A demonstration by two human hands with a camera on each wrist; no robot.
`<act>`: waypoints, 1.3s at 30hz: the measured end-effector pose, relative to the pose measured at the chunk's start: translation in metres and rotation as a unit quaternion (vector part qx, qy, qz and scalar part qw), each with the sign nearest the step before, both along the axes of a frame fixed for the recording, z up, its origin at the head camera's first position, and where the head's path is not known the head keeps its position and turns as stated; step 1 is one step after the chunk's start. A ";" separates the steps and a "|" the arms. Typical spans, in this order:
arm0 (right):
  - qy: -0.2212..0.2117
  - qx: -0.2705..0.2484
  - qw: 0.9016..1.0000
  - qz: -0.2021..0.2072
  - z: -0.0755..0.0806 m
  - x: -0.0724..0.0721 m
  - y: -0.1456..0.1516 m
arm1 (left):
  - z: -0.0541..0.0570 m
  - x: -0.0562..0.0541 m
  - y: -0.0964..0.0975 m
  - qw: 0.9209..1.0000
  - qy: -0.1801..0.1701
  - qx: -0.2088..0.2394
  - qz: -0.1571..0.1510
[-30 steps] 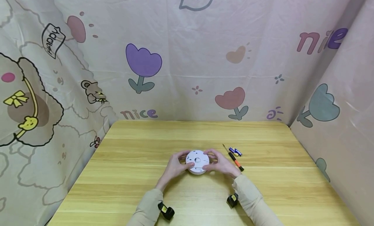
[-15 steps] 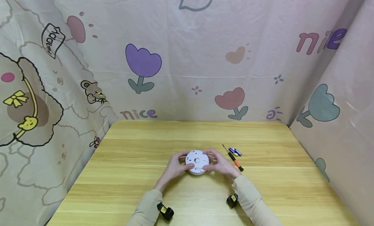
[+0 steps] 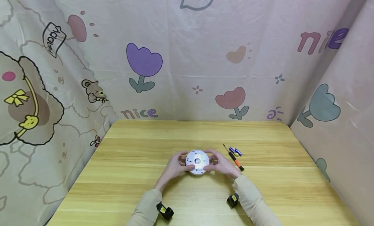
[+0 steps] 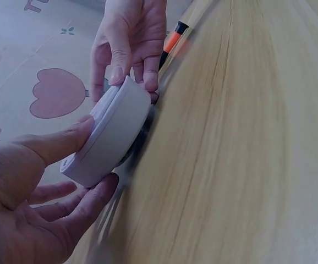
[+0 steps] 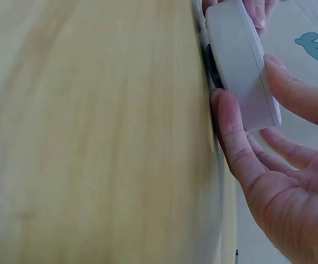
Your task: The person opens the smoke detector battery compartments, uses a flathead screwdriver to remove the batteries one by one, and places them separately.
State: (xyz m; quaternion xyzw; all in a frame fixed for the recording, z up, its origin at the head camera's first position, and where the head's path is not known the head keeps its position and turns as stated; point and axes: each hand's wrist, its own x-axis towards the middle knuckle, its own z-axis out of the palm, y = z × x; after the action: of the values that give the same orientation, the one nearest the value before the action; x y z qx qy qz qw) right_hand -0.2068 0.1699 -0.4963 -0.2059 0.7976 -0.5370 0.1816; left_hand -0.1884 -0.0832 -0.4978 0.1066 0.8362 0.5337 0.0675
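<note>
Both hands hold a white round smoke detector (image 3: 198,158) above the middle of the table, its flat, marked face with a round centre turned up. My left hand (image 3: 176,166) grips its left side, thumb on the face and fingers beneath. On the opposite side my right hand (image 3: 220,164) grips it likewise, thumb near the front edge. The left wrist view shows the smooth white side wall of the smoke detector (image 4: 112,140) tilted between the hands. A dark part of its underside shows close over the table in the right wrist view.
To the right of the hands, a screwdriver (image 3: 236,161) with a black and orange handle lies on the wooden table (image 3: 131,174). Several small blue batteries (image 3: 235,151) lie just beyond it. A patterned cloth (image 3: 187,57) hangs behind and along both sides.
The marks on the smoke detector's face have shifted slightly and its surface catches more light. The left thumb sits slightly nearer the front edge. Both hands keep their hold; the tools stay put.
</note>
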 end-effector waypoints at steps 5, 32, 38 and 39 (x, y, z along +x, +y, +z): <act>0.003 0.004 1.000 0.002 0.000 -0.001 -0.001 | 0.000 0.001 -0.001 1.000 0.003 0.001 -0.001; -0.033 -0.095 0.995 -0.028 -0.001 0.002 0.001 | 0.000 0.001 0.003 0.993 0.089 0.058 0.057; -0.074 -0.110 0.991 0.004 -0.001 0.001 0.003 | 0.000 0.001 0.005 0.990 0.098 0.075 0.062; -0.080 -0.110 0.991 0.007 -0.001 0.001 0.003 | 0.000 0.001 0.005 0.990 0.100 0.080 0.061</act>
State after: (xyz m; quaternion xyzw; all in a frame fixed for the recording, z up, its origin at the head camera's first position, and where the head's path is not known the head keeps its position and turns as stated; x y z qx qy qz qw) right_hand -0.2056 0.1727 -0.4972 -0.1863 0.7148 -0.6354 0.2248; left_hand -0.1873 -0.0785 -0.4979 0.1129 0.7986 0.5883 -0.0579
